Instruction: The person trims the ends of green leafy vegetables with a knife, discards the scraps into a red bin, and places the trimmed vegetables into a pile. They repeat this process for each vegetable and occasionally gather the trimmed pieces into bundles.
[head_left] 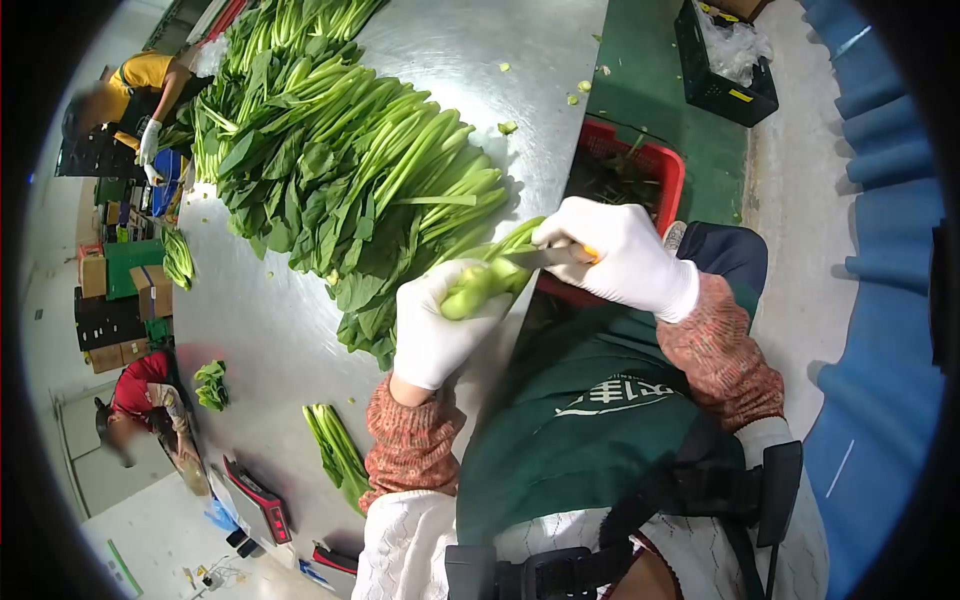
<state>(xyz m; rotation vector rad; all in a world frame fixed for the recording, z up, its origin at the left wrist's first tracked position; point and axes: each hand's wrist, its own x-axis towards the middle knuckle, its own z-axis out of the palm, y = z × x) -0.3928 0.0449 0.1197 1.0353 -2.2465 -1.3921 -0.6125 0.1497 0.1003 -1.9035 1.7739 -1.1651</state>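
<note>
at the far left edge of the steel table [270, 330] two other people work, one in yellow with a white glove [149, 141], one in red. a big heap of leafy greens [340, 170] covers the table's middle; a small bundle of greens [338, 455] lies near its near edge. the left hand [440, 325], gloved white, wraps its fingers around the stem end of a green stalk [490, 277] over the table's right edge. the right hand [615, 255], gloved, is clenched around a knife [548, 257] touching the stalk, above a red crate [640, 175].
</note>
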